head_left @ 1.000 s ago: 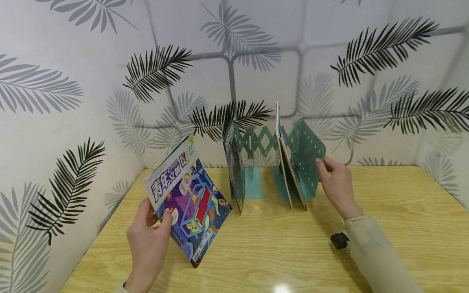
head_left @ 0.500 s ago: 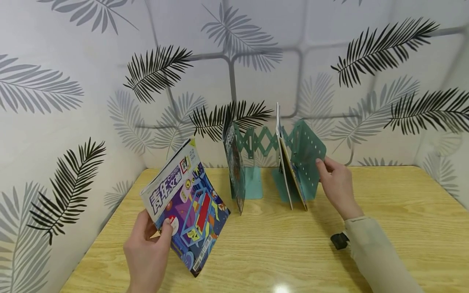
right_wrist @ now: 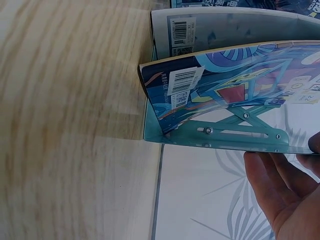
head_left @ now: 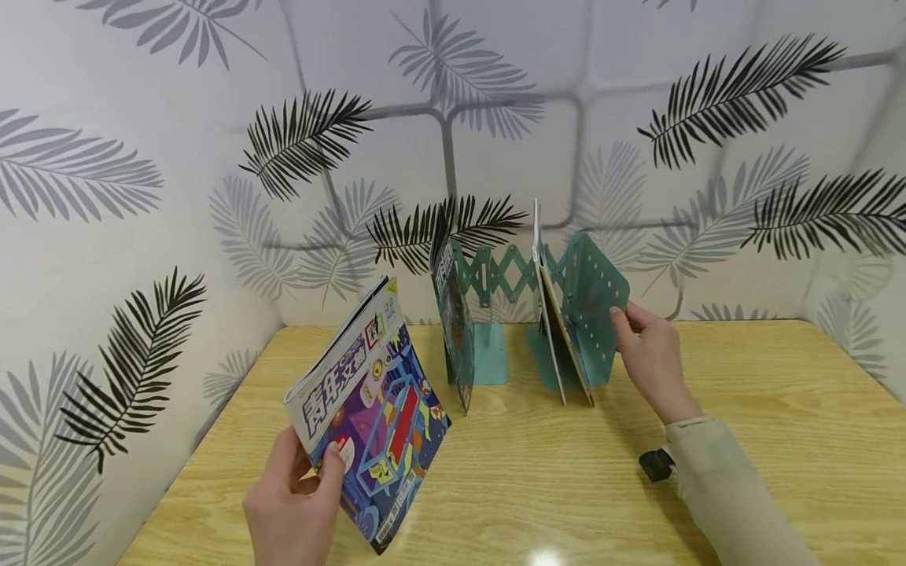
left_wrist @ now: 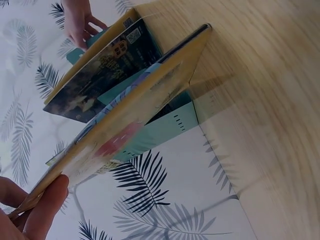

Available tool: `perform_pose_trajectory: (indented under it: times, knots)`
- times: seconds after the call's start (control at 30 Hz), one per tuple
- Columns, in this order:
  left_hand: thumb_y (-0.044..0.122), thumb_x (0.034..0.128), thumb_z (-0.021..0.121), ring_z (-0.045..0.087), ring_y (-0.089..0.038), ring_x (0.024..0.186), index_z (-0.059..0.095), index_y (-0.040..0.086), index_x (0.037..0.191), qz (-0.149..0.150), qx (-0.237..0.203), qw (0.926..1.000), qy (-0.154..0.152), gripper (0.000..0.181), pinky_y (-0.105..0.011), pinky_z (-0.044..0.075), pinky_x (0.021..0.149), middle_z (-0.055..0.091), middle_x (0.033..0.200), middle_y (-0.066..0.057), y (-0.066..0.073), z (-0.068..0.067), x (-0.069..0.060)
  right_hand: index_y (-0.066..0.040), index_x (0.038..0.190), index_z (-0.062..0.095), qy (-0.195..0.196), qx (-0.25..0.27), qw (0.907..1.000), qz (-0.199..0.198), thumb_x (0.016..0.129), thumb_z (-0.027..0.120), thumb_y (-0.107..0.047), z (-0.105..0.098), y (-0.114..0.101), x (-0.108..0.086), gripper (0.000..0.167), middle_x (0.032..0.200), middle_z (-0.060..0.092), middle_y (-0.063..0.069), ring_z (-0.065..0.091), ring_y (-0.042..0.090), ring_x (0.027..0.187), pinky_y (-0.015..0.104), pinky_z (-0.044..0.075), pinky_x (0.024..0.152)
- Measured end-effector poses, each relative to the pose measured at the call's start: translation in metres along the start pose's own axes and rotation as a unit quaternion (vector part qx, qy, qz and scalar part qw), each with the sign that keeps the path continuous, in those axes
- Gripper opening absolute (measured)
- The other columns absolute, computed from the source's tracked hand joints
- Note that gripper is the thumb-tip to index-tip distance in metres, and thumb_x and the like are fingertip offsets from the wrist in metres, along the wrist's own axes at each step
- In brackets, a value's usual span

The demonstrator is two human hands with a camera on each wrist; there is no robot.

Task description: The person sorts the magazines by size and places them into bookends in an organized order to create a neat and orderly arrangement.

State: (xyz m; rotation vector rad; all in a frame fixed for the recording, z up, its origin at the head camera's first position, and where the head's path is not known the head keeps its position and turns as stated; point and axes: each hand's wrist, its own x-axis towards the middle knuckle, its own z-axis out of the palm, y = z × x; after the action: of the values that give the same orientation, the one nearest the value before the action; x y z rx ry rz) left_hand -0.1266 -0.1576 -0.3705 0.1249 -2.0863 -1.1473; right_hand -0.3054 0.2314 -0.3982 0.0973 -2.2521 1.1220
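Note:
My left hand (head_left: 293, 495) grips a magazine (head_left: 385, 448) by its left edge, thumb across the purple and blue cover. The magazine is tilted above the table, left of a green metal expanding bookend (head_left: 598, 306). In the left wrist view the magazine's pale back cover (left_wrist: 145, 110) shows, with my fingers behind the edge. My right hand (head_left: 651, 362) pinches the rim of the bookend's right end plate; in the right wrist view the fingers (right_wrist: 270, 185) lie along that plate's outer side. One dark-covered magazine (head_left: 455, 330) leans at the bookend's left end.
More magazines (head_left: 552, 338) stand at the bookend's right end, leaning against one another. A crisscross lattice (head_left: 513, 271) joins the two end plates. The wooden table (head_left: 538, 487) meets a leaf-patterned wall (head_left: 495, 47) behind. A black object (head_left: 656, 465) sits at the right wrist.
My left hand has brought the magazine slightly lower and a little to the right. The right hand stays on the bookend plate, which has not visibly moved.

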Motion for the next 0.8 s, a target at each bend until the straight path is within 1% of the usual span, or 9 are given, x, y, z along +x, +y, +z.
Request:
perform_pose_trajectory:
  times: [0.1,0.2,0.33,0.5,0.6,0.7,0.8]
  knots:
    - [-0.003,0.0831,0.073,0.071,-0.024,0.076,0.066,0.003,0.114,0.004,0.0,1.0,0.006,0.032,-0.011,0.051,0.057,0.073,0.101,-0.015,0.002,0.0,-0.003,-0.004,0.13,0.064,-0.003,0.001,1.0,0.001,0.104,0.049,-0.033,0.0,0.001,0.0,0.042,0.11,0.069,0.021,0.069,0.03,0.073,0.013,0.048,0.055]
    - [-0.004,0.0817,0.073,0.069,-0.015,0.074,0.067,0.003,0.113,0.008,0.003,0.9999,0.009,0.033,-0.012,0.051,0.056,0.073,0.098,-0.015,0.004,0.0,-0.006,-0.004,0.132,0.063,-0.005,0.005,1.0,0.004,0.104,0.049,-0.033,0.0,0.001,0.0,0.043,0.111,0.069,0.021,0.069,0.031,0.077,0.012,0.048,0.056]
    - [-0.005,0.0807,0.074,0.066,-0.007,0.071,0.067,0.004,0.113,0.021,0.003,0.9997,0.011,0.034,-0.012,0.051,0.056,0.073,0.097,-0.015,0.006,0.001,-0.008,-0.003,0.133,0.062,-0.007,0.007,0.9999,0.007,0.104,0.048,-0.034,0.0,0.0,0.0,0.044,0.113,0.068,0.022,0.069,0.032,0.078,0.011,0.047,0.056]
    - [-0.006,0.0795,0.074,0.066,-0.007,0.068,0.067,0.004,0.111,0.041,-0.003,0.9991,0.012,0.034,-0.013,0.051,0.056,0.074,0.094,-0.013,0.008,0.004,-0.011,-0.003,0.134,0.061,-0.009,0.006,0.9999,0.01,0.104,0.048,-0.035,-0.001,-0.001,0.0,0.046,0.114,0.067,0.022,0.069,0.031,0.074,0.012,0.048,0.056]
    - [-0.007,0.0792,0.074,0.067,-0.008,0.069,0.066,0.004,0.111,0.046,-0.008,0.9989,0.007,0.034,-0.013,0.052,0.056,0.074,0.094,-0.013,0.01,0.006,-0.012,-0.005,0.134,0.061,-0.01,0.005,0.9999,0.012,0.104,0.048,-0.035,-0.002,-0.001,-0.001,0.045,0.113,0.068,0.022,0.068,0.031,0.07,0.014,0.048,0.056]
    - [-0.007,0.0791,0.074,0.068,-0.009,0.071,0.066,0.004,0.11,0.047,-0.014,0.9988,-0.001,0.034,-0.014,0.052,0.056,0.073,0.096,-0.013,0.011,0.008,-0.011,-0.005,0.134,0.061,-0.011,0.005,0.9999,0.012,0.104,0.048,-0.035,-0.002,-0.001,-0.001,0.045,0.112,0.068,0.022,0.068,0.03,0.069,0.014,0.049,0.056]
    - [-0.008,0.0793,0.073,0.069,-0.012,0.073,0.066,0.004,0.11,0.048,-0.022,0.9986,-0.008,0.034,-0.015,0.052,0.056,0.074,0.097,-0.011,0.012,0.011,-0.011,-0.005,0.134,0.062,-0.01,0.006,0.9999,0.012,0.104,0.048,-0.035,-0.001,0.0,0.0,0.044,0.112,0.068,0.021,0.068,0.03,0.071,0.014,0.049,0.057]
